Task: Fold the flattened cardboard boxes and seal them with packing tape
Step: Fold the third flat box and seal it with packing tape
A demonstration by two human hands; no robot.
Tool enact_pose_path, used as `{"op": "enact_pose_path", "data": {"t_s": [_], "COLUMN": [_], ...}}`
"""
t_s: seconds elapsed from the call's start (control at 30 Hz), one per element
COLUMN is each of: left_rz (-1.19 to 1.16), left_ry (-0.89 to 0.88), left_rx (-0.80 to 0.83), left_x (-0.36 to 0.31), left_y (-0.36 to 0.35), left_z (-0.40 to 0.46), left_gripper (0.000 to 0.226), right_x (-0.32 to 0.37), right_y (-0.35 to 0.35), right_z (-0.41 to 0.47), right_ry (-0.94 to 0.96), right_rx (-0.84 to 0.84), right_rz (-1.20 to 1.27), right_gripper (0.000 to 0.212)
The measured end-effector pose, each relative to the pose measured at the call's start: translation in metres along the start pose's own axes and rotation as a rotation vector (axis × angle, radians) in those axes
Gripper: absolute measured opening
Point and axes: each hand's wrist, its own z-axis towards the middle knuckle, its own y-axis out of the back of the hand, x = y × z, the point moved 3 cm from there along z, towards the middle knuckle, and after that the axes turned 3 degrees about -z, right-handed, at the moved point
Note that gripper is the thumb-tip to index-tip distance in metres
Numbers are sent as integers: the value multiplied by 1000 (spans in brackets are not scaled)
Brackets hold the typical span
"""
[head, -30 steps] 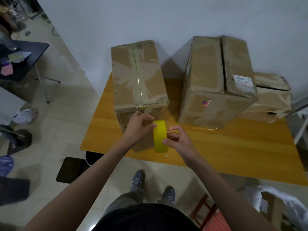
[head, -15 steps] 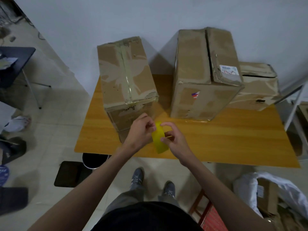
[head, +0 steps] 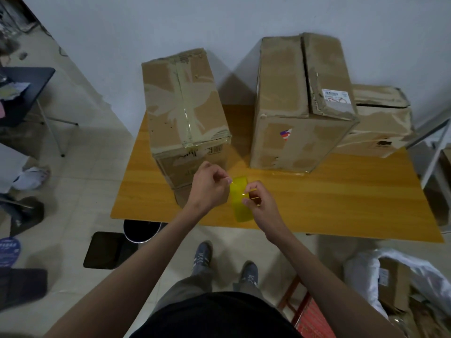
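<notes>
Nearest the camera, the person's two forearms reach forward over the near edge of the wooden table (head: 341,201). Both hands meet at a roll of yellow packing tape (head: 240,203), held on edge just above that near edge. The left hand (head: 210,189) has its fingers curled, with thumb and forefinger pinching at the top of the roll, seemingly at the tape's loose end; the end itself is too small to confirm. The right hand (head: 260,203) grips the roll from its right side, fingers curled round the rim.

On the floor beneath the near edge of the table stand the person's two shoes, a dark round bin (head: 141,231) and a black flat object beside it. To the right of the table, low down, a white plastic bag (head: 366,276) holds a small cardboard carton (head: 394,281); what else it holds cannot be told.

On the table, directly beyond the hands, the left box (head: 185,113) stands closed, its top seam covered by clear tape. Its contents are not visible. Further right on the table, apart from it, the middle box (head: 302,103) stands with top flaps folded down, the seam slightly gaping and bearing a white label. Behind it, at the table's far right, the low box (head: 380,118) lies closed, a dark slit at its flap. All three stand against the white wall.
</notes>
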Motion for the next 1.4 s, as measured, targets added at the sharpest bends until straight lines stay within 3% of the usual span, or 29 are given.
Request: {"op": "enact_pose_path", "data": {"t_s": [0.23,0.33,0.5,0.57,0.77,0.93,1.07,1.17,1.27,1.4], "left_rz": [107,157,405,425,448,390,394,504,619,764], "left_ry": [111,207,243,228,78,-36,-239,-349,-281,-336], "left_rx": [144,220,324,335,284,210,14,-77,93,183], "left_x": [13,23,40,48,56,46,41,50,69,88], "left_y": [-18,-34,-43,-37,-4,29,57,73,71,56], "left_z": [17,22,31,32,24,29,47,74,104,112], "left_gripper": [12,2,59,64,53,33,25,45,70,67], "right_x": [-15,-20,-41,-52,-96,-116,-123,-91,-25,55], "right_y": [2,-1,-7,-14,-52,-75,-79,-72,-58,-58], "right_z": [-2,3,19,34,79,96,96,101,115,138], "right_ry": [-28,-24,-33,-21,9,-20,-141,-40,279,574], "right_rx": [34,44,43,33,172,199,272,20,-315,-448], "right_rz": [6,-11,-99,-162,-546,-893,-935,-744,-577,-690], "right_gripper": [19,17,20,30,56,58,56,27,13,10]}}
